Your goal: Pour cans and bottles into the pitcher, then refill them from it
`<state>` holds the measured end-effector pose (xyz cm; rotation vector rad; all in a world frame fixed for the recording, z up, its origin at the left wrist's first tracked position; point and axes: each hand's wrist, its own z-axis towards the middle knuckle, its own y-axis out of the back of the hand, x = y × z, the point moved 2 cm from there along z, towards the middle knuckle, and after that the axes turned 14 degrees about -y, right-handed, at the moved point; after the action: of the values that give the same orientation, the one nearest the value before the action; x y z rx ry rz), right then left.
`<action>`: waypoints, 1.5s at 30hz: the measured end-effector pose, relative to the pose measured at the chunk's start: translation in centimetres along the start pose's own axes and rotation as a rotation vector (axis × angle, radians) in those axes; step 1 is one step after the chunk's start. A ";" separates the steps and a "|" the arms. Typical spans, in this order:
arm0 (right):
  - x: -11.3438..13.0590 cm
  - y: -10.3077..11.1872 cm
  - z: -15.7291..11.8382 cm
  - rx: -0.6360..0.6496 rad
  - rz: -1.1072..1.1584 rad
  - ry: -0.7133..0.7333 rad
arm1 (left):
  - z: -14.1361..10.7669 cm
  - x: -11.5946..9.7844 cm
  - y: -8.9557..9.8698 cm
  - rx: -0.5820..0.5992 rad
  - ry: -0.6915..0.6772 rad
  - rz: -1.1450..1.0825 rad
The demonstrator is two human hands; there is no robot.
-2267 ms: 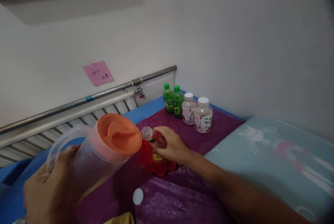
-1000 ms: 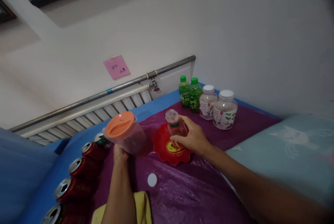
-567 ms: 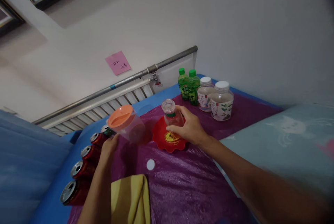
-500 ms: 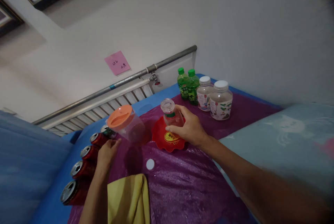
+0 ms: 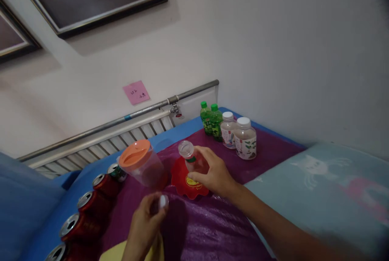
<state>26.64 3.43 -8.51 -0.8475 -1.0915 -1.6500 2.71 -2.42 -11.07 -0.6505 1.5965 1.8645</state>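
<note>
My right hand point(image 5: 209, 170) is wrapped round a small clear bottle point(image 5: 194, 159) with a green band and an uncapped mouth. The bottle stands upright, slightly tilted in view, over a red scalloped plate point(image 5: 182, 188) with a yellow print. Between the thumb and fingers of my left hand point(image 5: 147, 218) is a small white bottle cap point(image 5: 163, 201). Just beyond that hand stands a clear pitcher point(image 5: 148, 167) with an orange lid point(image 5: 135, 152). Part of a folded yellow cloth point(image 5: 114, 252) shows beneath my left forearm.
Several opened drink cans point(image 5: 86, 204) line the left side. Two green bottles point(image 5: 215, 121) and two clear jars point(image 5: 245, 139) with white lids stand at the back right. Purple sheeting point(image 5: 212, 228) covers the surface. A radiator point(image 5: 121, 139) runs along the wall; patterned fabric point(image 5: 304, 184) lies right.
My left hand has come from beside the cans to the white cap and closed on it. The right hand still holds the bottle. The camera view has tilted upward.
</note>
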 end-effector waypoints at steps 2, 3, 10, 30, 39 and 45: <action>0.5 -0.2 -0.3 0.019 -0.076 0.085 | 0.3 -3.3 1.7 -0.177 -0.050 -0.343; 0.7 -0.3 -0.5 0.025 -0.110 0.126 | 0.5 -5.1 2.4 -0.267 -0.080 -0.457; 2.0 0.0 -2.1 0.054 -0.236 0.260 | 2.2 -11.9 3.2 -0.272 -0.247 -0.511; 0.7 3.3 -5.0 0.022 0.066 -0.051 | 2.7 -15.7 0.9 0.066 -0.421 -0.173; -0.7 7.9 -3.3 -0.168 0.252 -0.343 | -0.5 -12.9 -2.3 0.122 -0.392 -0.106; -2.4 7.4 0.2 -0.272 0.087 -0.229 | -1.7 -9.1 -5.8 0.801 -0.358 0.103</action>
<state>34.38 3.29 -8.56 -1.2681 -0.9794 -1.6808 13.24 -4.57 -8.99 0.1123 1.9327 1.1421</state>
